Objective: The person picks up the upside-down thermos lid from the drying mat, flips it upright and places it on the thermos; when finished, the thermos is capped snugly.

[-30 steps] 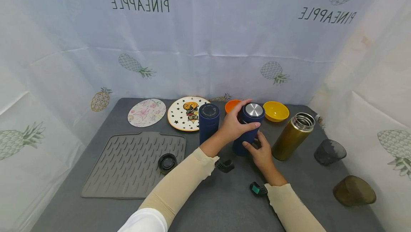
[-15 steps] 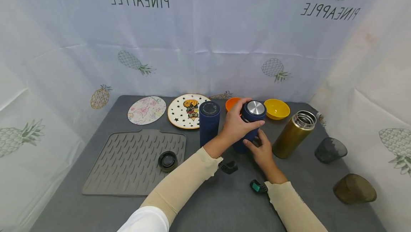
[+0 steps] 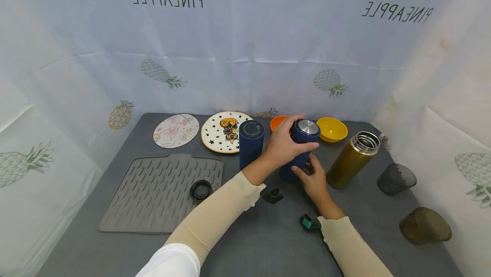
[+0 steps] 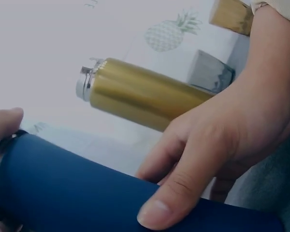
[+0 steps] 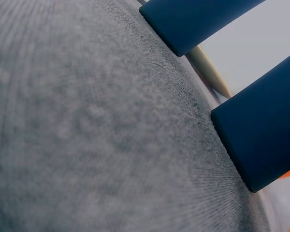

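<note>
Two hands on navy flask, upright on counter; left hand wraps capped top; right hand cups lower body; long axis vertical.

backdrop cloth, mirrored "PINEAPPLE" x2

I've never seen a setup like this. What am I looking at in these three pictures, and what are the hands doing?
A person wears three cameras: one on the head, one on each wrist. The head view looks down at a grey table. The left hand grips the top of a dark blue flask; the right hand holds its lower part. The left wrist view shows that flask close up, the right wrist view its base on the table. Nearby stand a second blue flask, a gold flask, two plates, bowls and a ribbed mat.
</note>
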`<state>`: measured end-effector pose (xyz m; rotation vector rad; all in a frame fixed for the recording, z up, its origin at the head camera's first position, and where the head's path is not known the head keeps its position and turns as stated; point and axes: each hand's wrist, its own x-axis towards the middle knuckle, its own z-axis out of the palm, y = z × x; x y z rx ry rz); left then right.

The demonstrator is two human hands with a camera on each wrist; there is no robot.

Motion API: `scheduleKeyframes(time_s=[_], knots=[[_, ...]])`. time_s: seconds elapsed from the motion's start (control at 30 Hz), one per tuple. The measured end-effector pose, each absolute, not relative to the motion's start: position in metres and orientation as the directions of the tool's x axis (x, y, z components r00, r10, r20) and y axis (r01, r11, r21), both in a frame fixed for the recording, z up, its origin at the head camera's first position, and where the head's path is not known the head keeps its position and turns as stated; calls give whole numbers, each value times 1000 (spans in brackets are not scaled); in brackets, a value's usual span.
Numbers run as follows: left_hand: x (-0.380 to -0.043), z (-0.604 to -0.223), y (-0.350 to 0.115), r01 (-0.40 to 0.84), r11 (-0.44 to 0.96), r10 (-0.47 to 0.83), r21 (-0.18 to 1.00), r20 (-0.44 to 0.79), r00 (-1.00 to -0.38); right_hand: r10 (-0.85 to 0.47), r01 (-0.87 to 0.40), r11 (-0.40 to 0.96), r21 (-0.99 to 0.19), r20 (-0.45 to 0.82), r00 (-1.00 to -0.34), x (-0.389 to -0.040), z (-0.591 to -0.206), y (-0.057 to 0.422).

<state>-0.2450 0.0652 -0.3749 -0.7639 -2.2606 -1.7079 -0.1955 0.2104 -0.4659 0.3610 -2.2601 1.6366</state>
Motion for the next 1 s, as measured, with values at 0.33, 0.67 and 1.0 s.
scheduleKeyframes(time_s=[0.33,0.67,1.0], knots=[[-245,-385,62,528,113,288,842,481,-828,-18,-394,302,-868,409,-913,-195,-466,209],[-240,-390,54,522,83,298,849,479,-826,-14,-392,288,-874,406,-914,-196,-466,210],[-229,-401,56,626,56,203,778,605,-770,-8,-391,284,-876,405,-914,-196,-466,211]])
